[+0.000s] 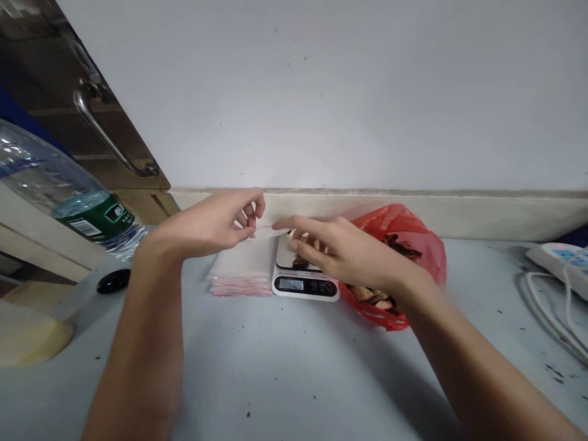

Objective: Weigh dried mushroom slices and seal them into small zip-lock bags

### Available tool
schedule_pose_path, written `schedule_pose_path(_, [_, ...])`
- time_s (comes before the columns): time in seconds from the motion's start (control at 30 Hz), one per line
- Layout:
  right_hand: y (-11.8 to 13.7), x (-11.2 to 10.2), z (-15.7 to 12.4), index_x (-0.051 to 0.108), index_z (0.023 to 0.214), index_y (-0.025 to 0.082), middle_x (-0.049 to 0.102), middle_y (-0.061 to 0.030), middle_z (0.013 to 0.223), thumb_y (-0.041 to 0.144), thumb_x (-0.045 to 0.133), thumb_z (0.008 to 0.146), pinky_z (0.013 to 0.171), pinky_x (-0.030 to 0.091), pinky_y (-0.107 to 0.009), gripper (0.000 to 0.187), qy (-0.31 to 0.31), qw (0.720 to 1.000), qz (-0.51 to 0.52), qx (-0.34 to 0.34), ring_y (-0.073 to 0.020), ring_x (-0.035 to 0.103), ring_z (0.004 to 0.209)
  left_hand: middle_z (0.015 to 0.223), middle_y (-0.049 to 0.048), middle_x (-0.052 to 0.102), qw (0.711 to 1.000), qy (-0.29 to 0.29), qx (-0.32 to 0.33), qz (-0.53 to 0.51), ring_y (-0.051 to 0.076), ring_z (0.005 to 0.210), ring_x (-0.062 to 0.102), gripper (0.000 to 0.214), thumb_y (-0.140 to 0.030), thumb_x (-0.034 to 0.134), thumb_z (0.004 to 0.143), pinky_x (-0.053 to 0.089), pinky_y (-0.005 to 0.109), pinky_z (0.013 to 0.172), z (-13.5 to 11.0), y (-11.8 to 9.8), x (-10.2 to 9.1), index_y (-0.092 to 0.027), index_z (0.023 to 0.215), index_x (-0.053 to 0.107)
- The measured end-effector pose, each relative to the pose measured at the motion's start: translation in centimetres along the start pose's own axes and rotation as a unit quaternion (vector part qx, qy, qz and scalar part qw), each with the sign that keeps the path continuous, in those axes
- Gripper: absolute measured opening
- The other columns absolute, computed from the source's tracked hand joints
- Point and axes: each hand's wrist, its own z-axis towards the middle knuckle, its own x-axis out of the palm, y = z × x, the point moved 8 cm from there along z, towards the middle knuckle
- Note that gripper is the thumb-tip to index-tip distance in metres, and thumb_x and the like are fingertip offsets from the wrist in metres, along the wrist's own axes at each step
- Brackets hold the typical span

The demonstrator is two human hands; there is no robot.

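My left hand pinches the red-striped top edge of a small clear zip bag, held just above a stack of the same bags. From the other side my right hand pinches the same bag's edge, over a small white digital scale. The scale's display is lit, and something brown lies on its plate, mostly hidden by my right hand. A red plastic bag with dried brown pieces sits open just right of the scale, behind my right wrist.
A big clear water bottle with a green label lies at the left, a black cap beside it. A white power strip with cables sits at the right edge. A door with a metal handle stands far left, a wall behind.
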Motion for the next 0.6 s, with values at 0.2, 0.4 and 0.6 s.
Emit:
schedule_pose_path(0.2, [-0.8,-1.0,0.4,0.061,0.124,0.023,0.075,-0.0009,0.083,0.016,0.047,0.096,0.068,0.042,-0.028,0.032,-0.054,0.998,-0.02,0.04,-0.018,0.065,0.071,0.09,0.0016,0.066,0.999,0.002,0.024,-0.034,0.018,0.08,0.064,0.018,-0.025,0.055,0.076,0.05,0.027,0.071,0.3,-0.4,0.4,-0.024,0.093,0.05])
schedule_pose_path(0.4, [-2.6,0.1,0.2,0.068,0.092,0.021,0.076,-0.0027,0.089,0.008,0.064,0.081,0.068,0.042,-0.026,0.017,0.036,0.995,-0.073,0.062,-0.0171,0.065,0.076,0.091,0.0019,0.065,0.998,0.056,-0.021,-0.009,0.018,0.077,0.06,0.023,-0.019,0.055,0.069,0.047,0.027,0.067,0.4,0.4,1.3,-0.024,0.091,0.052])
schedule_pose_path(0.6, [-2.5,2.3,1.1,0.072,0.088,0.017,0.076,-0.0051,0.094,-0.002,0.059,0.079,0.074,0.047,-0.026,0.025,0.074,0.995,-0.065,0.017,-0.0169,0.067,0.085,0.09,0.0024,0.065,0.997,0.066,-0.039,0.002,0.019,0.079,0.061,0.022,-0.021,0.054,0.07,0.048,0.028,0.069,0.4,0.4,1.6,-0.024,0.092,0.052])
